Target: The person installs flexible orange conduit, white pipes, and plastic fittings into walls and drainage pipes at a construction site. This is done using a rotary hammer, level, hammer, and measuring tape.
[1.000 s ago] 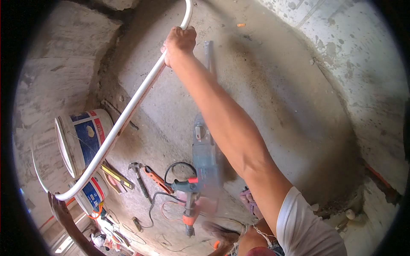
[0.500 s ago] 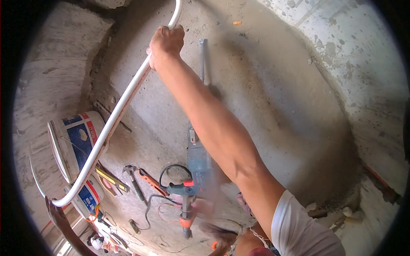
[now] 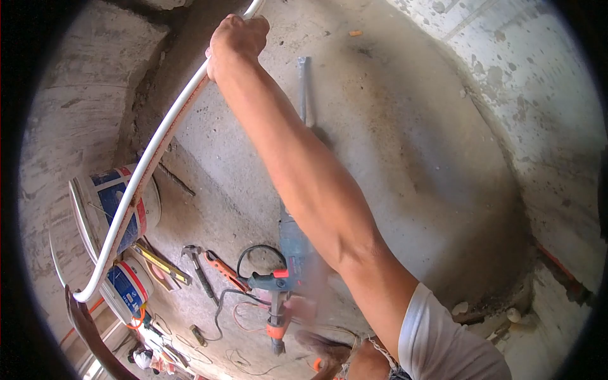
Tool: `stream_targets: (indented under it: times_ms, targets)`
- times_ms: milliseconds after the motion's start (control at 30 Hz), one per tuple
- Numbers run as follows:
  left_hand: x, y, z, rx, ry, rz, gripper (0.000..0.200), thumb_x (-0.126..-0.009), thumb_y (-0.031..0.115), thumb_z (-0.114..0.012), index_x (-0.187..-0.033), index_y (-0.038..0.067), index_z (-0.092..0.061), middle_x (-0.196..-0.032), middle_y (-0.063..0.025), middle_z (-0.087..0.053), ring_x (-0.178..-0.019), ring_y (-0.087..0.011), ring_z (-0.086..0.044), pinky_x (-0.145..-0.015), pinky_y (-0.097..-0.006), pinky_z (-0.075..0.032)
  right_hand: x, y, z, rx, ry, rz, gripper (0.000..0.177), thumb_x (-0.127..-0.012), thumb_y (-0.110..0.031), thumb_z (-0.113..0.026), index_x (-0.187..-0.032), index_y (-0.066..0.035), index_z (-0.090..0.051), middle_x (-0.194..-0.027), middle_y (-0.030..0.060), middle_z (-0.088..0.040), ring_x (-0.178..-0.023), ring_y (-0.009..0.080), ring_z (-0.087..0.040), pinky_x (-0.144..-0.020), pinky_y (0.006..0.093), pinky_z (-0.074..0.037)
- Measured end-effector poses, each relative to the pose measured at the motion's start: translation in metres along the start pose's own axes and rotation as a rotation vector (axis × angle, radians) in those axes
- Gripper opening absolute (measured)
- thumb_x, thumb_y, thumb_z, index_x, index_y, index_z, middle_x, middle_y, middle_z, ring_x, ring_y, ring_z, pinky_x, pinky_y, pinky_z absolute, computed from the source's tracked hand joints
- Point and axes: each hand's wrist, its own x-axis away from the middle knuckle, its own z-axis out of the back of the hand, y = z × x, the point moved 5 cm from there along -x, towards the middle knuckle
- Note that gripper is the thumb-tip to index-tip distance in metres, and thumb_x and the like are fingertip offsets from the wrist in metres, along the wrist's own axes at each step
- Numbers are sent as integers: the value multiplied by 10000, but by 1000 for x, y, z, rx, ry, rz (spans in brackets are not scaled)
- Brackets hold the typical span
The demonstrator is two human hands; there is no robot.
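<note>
White bent plastic pipe [image 3: 151,147]: crosses in front of blue-and-white plastic bucket [image 3: 109,197]. Your right hand [image 3: 237,41]: fingers closed round pipe, beyond bucket. Your left hand [image 3: 79,313]: at pipe bend near bucket; finger opening cannot be told. Hands set well apart, likely steadying long span.

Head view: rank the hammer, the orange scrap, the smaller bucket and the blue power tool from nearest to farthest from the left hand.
From the left hand, as seen in the picture:
1. Smaller bucket, lower left
2. Hammer, left of centre
3. Blue power tool, near centre
4. Orange scrap, top
</note>
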Motion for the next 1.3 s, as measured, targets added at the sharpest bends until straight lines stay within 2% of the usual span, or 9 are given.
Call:
stream_targets:
  times_ms: [133,233,533,700,867,967,1100,1200,1300]
  targets:
    - [32,-85,-61,48,4,159,412,-864,184,-628,-1195,-52,-564,-1149,-234,-611,-1063,-375,-597,-912,-442,-496,-67,39,-27,233,17,272,213,-930,-135,-482,-1087,6,-512,-1033,94,-642,-808,148,-608,-799,224,-485]
    - [55,-114,-80,584,22,508,413,-876,123,-603,-1256,-16,-516,-1250,-207,-538,-1126,-338,-558,-943,-408,-468,-9,12,-3,-150,49,58,178,-940,-132,-470,-1062,-5,-495,-937,88,-600,-676,155,-549,-625,246,-469]
    - [62,-96,-100,575,-159,497,498,-886,166,-598,-1337,15,-450,-1344,-169,-471,-1227,-321,-468,-1013,-400,-388,-18,9,9,-353,-86,-36,101,-961,-119,-413,-939,-27,-381,-719,91,-487,-528,155,-430,-463,289,-372]
    - [20,17,-67,291,-420,464,461,-809,29,-666,-1247,28,-521,-1291,-140,-493,-1213,-323,-478,-976,-397,-411,-31,21,9,-205,-74,160,120,-972,-144,-401,-1008,-35,-366,-738,98,-479,-537,135,-448,-426,273,-373]
    - [1,112,-48,62,-255,66,347,-865,144,-627,-1155,6,-496,-1478,-197,-343,-1322,-379,-368,-1049,-490,-276,-36,25,5,-131,-104,182,156,-985,-181,-406,-1058,-55,-348,-882,109,-484,-542,140,-437,-447,279,-380]
    - [-19,146,-38,247,-258,167,353,-898,163,-581,-1199,20,-463,-1421,-186,-424,-1262,-394,-410,-1026,-483,-298,-28,22,13,-129,-148,82,167,-990,-190,-409,-1062,-57,-338,-934,107,-475,-546,156,-441,-481,307,-393]
    - [-27,152,-55,322,-441,243,340,-939,197,-524,-1247,64,-464,-1230,-175,-554,-1119,-367,-498,-944,-467,-356,-71,65,-17,-29,-20,401,157,-995,-181,-402,-1072,-66,-328,-914,102,-475,-541,150,-436,-471,300,-378]
    - [-48,179,-37,298,-482,269,334,-937,156,-516,-1256,63,-473,-1116,-168,-597,-1028,-360,-545,-877,-458,-391,-46,37,-7,-62,-99,206,164,-1003,-188,-403,-1079,-69,-319,-895,96,-478,-560,139,-439,-451,291,-360]
    - [-46,174,-45,221,-428,283,311,-927,120,-517,-1233,70,-489,-1104,-169,-601,-1021,-371,-550,-861,-460,-398,-66,49,-16,37,-78,454,167,-1008,-193,-385,-1073,-55,-317,-916,123,-485,-570,151,-467,-453,302,-411]
